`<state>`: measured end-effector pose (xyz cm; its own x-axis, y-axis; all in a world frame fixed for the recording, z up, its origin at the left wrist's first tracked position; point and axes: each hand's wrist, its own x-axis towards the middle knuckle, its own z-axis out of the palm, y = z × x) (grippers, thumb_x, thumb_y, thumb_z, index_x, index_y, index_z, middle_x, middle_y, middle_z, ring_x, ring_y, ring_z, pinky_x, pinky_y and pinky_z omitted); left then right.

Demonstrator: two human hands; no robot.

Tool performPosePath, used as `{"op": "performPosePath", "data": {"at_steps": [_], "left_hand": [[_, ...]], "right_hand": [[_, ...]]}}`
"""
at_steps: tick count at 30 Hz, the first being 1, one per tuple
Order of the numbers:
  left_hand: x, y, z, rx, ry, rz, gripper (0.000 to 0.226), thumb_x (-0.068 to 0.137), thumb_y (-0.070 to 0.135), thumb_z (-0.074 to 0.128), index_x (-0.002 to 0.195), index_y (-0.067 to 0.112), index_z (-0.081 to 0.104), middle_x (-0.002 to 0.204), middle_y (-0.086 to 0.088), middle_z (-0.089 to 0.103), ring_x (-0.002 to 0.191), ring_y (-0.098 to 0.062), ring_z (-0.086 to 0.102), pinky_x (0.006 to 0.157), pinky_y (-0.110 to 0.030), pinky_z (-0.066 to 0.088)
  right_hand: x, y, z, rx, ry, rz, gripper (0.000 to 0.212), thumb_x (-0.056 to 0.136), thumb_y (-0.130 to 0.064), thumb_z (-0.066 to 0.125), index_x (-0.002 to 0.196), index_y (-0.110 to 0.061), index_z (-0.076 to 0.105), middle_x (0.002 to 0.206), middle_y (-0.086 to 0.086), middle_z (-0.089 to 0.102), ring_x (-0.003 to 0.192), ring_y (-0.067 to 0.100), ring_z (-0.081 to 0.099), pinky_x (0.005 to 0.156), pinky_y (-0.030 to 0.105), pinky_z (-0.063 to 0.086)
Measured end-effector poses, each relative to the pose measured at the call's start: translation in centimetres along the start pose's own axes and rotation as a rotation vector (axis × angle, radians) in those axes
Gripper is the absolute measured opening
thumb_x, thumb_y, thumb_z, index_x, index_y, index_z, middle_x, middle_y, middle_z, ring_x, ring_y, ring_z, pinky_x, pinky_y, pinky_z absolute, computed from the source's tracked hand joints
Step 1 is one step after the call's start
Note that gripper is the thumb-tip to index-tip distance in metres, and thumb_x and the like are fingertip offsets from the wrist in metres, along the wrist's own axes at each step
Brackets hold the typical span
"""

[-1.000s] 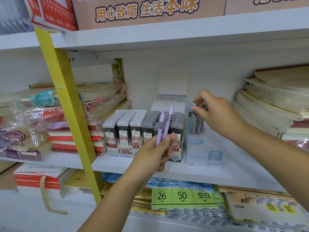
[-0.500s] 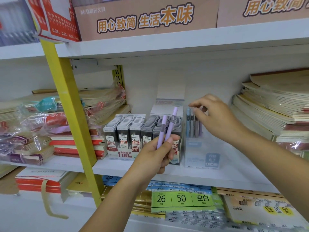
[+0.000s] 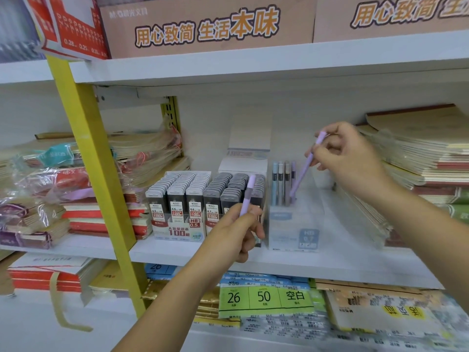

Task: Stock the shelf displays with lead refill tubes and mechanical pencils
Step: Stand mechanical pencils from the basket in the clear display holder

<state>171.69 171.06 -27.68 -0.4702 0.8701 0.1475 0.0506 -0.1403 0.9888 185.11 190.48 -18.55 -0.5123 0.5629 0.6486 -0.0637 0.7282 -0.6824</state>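
Spanning the view, the white shelf [image 3: 342, 260] carries its displays near the front edge, likely so that shoppers can reach them. Refill tubes [image 3: 193, 189], slim plastic with grey caps, stand in tight rows. Just beside them on the right, a clear box [image 3: 294, 232] keeps standing pencils [image 3: 280, 184] upright in its back left corner. The right hand [image 3: 350, 158] pinches a smooth lilac pencil [image 3: 303, 171], slanted tip-down into that box. The left hand [image 3: 233, 235] grips a spare [image 3: 246, 199] upright, probably next in line.

One lilac pencil [image 3: 247, 196] is held in the left hand [image 3: 236, 235], a second pencil [image 3: 303, 171] in the right hand [image 3: 350, 161]. Four standing pencils [image 3: 280, 181] are counted just below the right fingers, and perhaps six rows of lead tubes [image 3: 195, 191] behind the left fingers.
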Motion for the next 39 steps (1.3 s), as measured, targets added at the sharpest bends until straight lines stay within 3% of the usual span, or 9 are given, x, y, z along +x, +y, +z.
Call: {"op": "performPosePath", "data": {"at_steps": [5,10,16,22,26,30,33,36,39], "left_hand": [[-0.1,-0.2,-0.1,0.084,0.014,0.032,0.015,0.104,0.031,0.043,0.103,0.019,0.053,0.076,0.003,0.063,0.053,-0.01,0.038,0.044,-0.02,0.032],[-0.2,-0.1,-0.2,0.143,-0.001,0.046,0.022,0.105,0.039,0.041,0.096,0.025,0.056,0.077,0.005,0.062,0.054,-0.01,0.04,0.046,-0.019,0.036],[-0.1,-0.2,-0.2,0.161,0.004,0.047,0.027,0.105,0.037,0.041,0.086,0.035,0.059,0.075,0.004,0.062,0.048,-0.006,0.038,0.043,-0.019,0.032],[-0.2,0.0,-0.1,0.145,-0.012,0.045,0.028,0.106,0.035,0.04,0.084,0.032,0.058,0.071,0.004,0.06,0.048,-0.006,0.036,0.043,-0.018,0.031],[-0.4,0.4,0.1,0.145,-0.004,0.036,0.026,0.107,0.031,0.04,0.087,0.026,0.057,0.069,0.005,0.059,0.048,-0.007,0.036,0.044,-0.019,0.03],[-0.5,0.8,0.5,0.159,-0.006,0.043,0.026,0.106,0.029,0.041,0.085,0.027,0.057,0.069,0.005,0.058,0.048,-0.007,0.036,0.045,-0.019,0.03],[-0.4,1.0,0.9,0.192,-0.003,0.055,0.022,0.106,0.029,0.042,0.092,0.021,0.057,0.069,0.005,0.058,0.048,-0.006,0.037,0.046,-0.019,0.031],[0.0,1.1,1.5,0.19,-0.023,0.053,0.021,0.106,0.031,0.043,0.096,0.017,0.056,0.068,0.007,0.057,0.048,-0.005,0.039,0.046,-0.018,0.033],[0.3,1.2,2.1,0.255,-0.01,0.08,0.013,0.103,0.032,0.05,0.103,0.022,0.058,0.069,0.013,0.058,0.052,-0.006,0.045,0.049,-0.021,0.04]], "right_hand": [[0.6,2.6,0.5,-0.429,-0.178,-0.096,0.011,0.092,-0.025,0.058,0.096,-0.029,0.049,0.091,-0.006,0.072,0.07,0.002,0.056,0.06,0.019,0.038],[0.2,3.0,1.3,-0.471,-0.251,-0.129,0.009,0.093,-0.022,0.057,0.095,-0.027,0.049,0.093,-0.004,0.07,0.08,0.011,0.058,0.061,0.025,0.037],[0.2,3.1,1.5,-0.478,-0.257,-0.127,0.021,0.094,-0.024,0.058,0.103,-0.031,0.041,0.083,-0.009,0.069,0.065,-0.009,0.052,0.055,0.014,0.031],[0.3,4.2,2.1,-0.702,-0.077,-0.229,0.018,0.084,-0.027,0.071,0.098,-0.024,0.06,0.097,-0.003,0.062,0.1,0.016,0.041,0.071,0.029,0.031],[0.4,4.1,2.5,-0.756,-0.099,-0.121,0.022,0.086,-0.028,0.069,0.106,-0.02,0.066,0.11,0.008,0.055,0.11,0.027,0.038,0.083,0.032,0.033],[-0.9,1.8,2.6,-0.634,0.012,-0.217,0.021,0.093,-0.031,0.055,0.108,-0.024,0.068,0.1,-0.006,0.051,0.105,0.016,0.039,0.084,0.022,0.028],[-2.8,-0.7,3.4,-0.238,-0.165,-0.107,0.015,0.091,-0.037,0.055,0.101,-0.037,0.066,0.088,-0.014,0.064,0.083,-0.002,0.051,0.071,0.012,0.033],[-3.9,-2.3,4.1,0.095,-0.388,0.06,0.024,0.09,-0.031,0.064,0.112,-0.038,0.063,0.089,-0.012,0.074,0.082,0.003,0.064,0.075,0.018,0.045],[-4.0,-2.6,4.0,0.25,-0.333,0.117,0.021,0.09,-0.019,0.065,0.107,-0.03,0.066,0.086,-0.006,0.076,0.085,0.012,0.07,0.076,0.026,0.049]]}}
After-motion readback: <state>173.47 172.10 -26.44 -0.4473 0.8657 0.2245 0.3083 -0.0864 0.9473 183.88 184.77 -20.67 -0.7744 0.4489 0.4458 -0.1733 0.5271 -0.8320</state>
